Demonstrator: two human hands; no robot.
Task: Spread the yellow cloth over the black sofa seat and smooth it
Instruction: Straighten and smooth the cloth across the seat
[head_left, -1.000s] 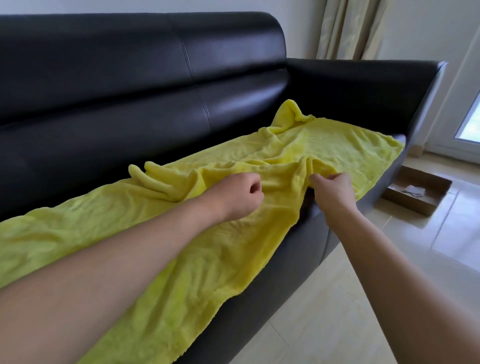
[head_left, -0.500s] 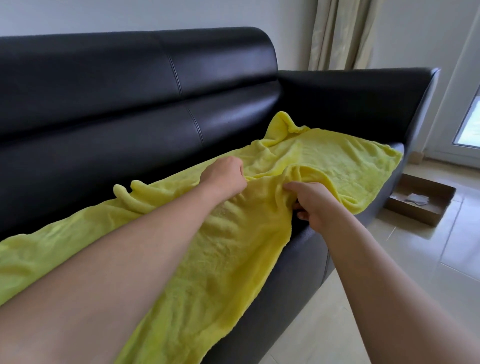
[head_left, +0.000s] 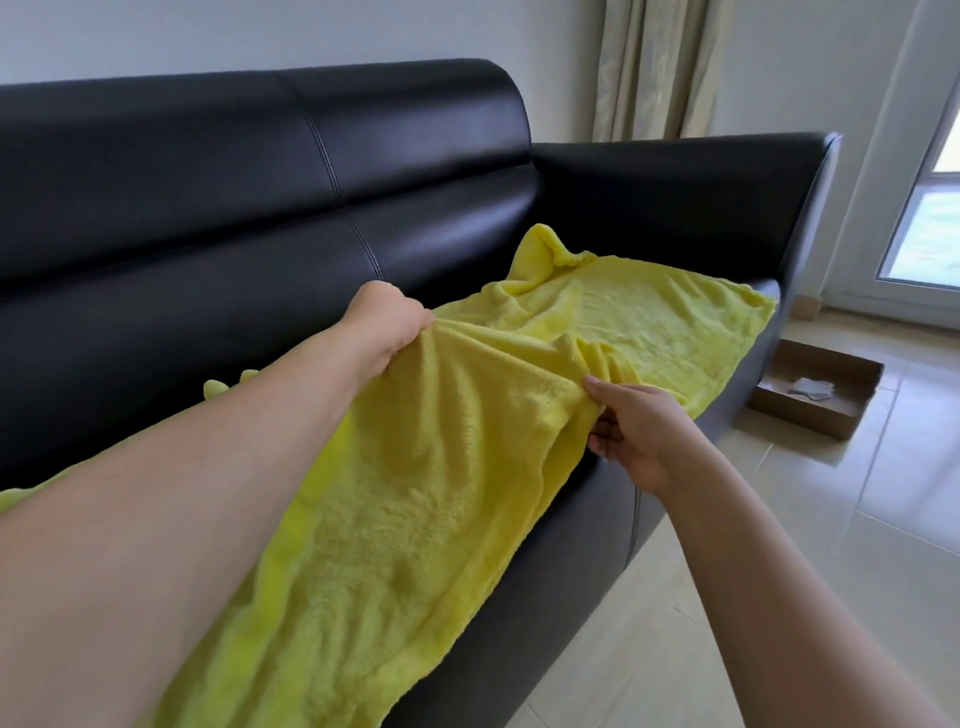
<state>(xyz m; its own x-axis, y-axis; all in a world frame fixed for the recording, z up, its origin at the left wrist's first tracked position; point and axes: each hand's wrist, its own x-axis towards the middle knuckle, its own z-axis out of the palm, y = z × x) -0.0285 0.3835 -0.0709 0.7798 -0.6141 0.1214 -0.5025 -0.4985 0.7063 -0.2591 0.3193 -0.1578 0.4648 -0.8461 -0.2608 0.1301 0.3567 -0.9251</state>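
A fluffy yellow cloth (head_left: 426, 519) lies lengthwise along the seat of a black leather sofa (head_left: 561, 561), wrinkled in the middle, its near part hanging over the front edge. My left hand (head_left: 387, 325) grips the cloth's back edge near the backrest, and folds fan out from it. At the seat's front edge my right hand (head_left: 636, 428) pinches the cloth's front edge. The far end lies flatter by the armrest, with one corner bunched up against the backrest. My left forearm hides the cloth's near left part.
The sofa's backrest (head_left: 234, 171) and right armrest (head_left: 675, 208) bound the seat. A shallow cardboard box (head_left: 826, 400) sits on the tiled floor beyond the sofa's end. A curtain (head_left: 654, 67) and a glass door (head_left: 930, 218) stand at the far right.
My left hand moved back toward the backrest, carrying the cloth's back edge with it. The right hand shifted slightly toward me along the front edge. The folds between the hands are pulled tighter.
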